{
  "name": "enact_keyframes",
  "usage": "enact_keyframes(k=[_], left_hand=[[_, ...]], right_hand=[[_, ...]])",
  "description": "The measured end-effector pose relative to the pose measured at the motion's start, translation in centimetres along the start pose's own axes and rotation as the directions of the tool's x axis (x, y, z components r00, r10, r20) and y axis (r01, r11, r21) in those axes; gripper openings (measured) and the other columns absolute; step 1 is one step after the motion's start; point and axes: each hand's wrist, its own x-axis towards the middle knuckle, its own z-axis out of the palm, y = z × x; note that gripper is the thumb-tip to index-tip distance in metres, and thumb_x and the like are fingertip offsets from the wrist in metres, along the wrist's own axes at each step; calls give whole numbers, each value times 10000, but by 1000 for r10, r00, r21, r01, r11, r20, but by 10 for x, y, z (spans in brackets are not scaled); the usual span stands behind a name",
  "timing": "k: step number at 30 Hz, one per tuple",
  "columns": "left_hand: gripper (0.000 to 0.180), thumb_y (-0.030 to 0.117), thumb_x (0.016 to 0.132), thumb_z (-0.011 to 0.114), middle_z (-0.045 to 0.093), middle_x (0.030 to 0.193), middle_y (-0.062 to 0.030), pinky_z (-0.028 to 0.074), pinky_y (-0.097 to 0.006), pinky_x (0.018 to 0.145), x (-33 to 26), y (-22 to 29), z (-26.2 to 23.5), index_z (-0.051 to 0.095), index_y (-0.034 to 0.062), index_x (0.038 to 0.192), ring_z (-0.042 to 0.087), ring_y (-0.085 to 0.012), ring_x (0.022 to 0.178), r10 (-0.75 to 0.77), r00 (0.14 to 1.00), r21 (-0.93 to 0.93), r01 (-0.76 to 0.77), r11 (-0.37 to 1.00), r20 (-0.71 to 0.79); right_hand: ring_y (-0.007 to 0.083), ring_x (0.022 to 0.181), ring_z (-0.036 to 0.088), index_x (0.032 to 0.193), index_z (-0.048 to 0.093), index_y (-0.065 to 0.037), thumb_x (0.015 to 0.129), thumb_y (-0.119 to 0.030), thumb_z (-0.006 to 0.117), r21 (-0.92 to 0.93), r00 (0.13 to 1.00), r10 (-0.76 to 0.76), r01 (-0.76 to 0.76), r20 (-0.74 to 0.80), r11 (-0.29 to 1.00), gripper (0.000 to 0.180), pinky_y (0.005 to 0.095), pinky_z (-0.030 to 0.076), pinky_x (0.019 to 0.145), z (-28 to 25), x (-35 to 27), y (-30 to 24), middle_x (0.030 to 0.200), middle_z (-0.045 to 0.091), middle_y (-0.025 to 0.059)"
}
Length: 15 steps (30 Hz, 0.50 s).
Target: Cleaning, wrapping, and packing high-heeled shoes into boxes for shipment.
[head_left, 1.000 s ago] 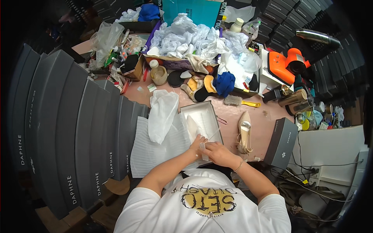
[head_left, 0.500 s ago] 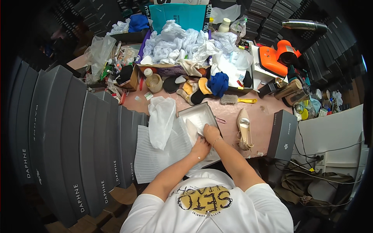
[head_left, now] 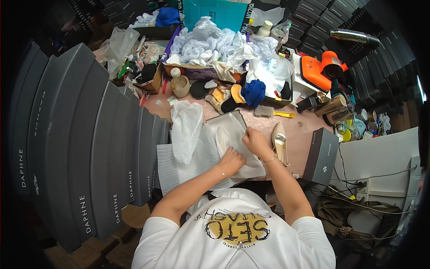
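Note:
A grey shoe box (head_left: 241, 117) stands open before me, lined with thin white tissue paper (head_left: 252, 168). Inside, a pale shape (head_left: 222, 136) shows through the paper; its kind is hard to make out. At the box's middle, my left hand (head_left: 232, 162) has curled fingers closed on the tissue paper. My right hand (head_left: 257, 143) pinches the paper near the box's right edge. Right of the box lies a beige pointed flat shoe (head_left: 279, 140), its toe pointing away, with silvery stuffing inside and a strap at the heel.
White padded sheeting (head_left: 179, 168) and a translucent bag (head_left: 186, 127) lie left of the box. Stacked grey shoe boxes (head_left: 67, 148) wall the left side. A closed grey box (head_left: 321, 154) stands right. Behind are a yellow-handled brush (head_left: 283, 114), a blue cloth (head_left: 253, 93) and crumpled paper (head_left: 210, 45).
My hands have moved apart, the right one up and rightward. The tissue paper now spreads over the box's near right part. The whole view has shifted slightly.

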Motion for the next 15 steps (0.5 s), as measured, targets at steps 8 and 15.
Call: enact_keyframes(k=[8, 15], left_hand=[[200, 103, 796, 543, 587, 950, -41, 326, -490, 994, 2, 2, -14, 602, 120, 986, 547, -219, 996, 14, 999, 51, -11, 999, -49], [213, 110, 807, 534, 563, 1013, -48, 305, -535, 1022, 2, 9, 1, 590, 122, 1012, 516, -224, 1065, -50, 995, -5, 50, 999, -89]], right_hand=[[304, 581, 528, 779, 481, 11, 792, -113, 547, 265, 953, 131, -57, -272, 963, 140, 375, 432, 573, -73, 21, 11, 637, 526, 190], [313, 563, 508, 769, 474, 18, 785, -86, 566, 137, 923, 110, -63, -369, 989, 140, 383, 432, 562, -137, 23, 41, 635, 521, 192]])
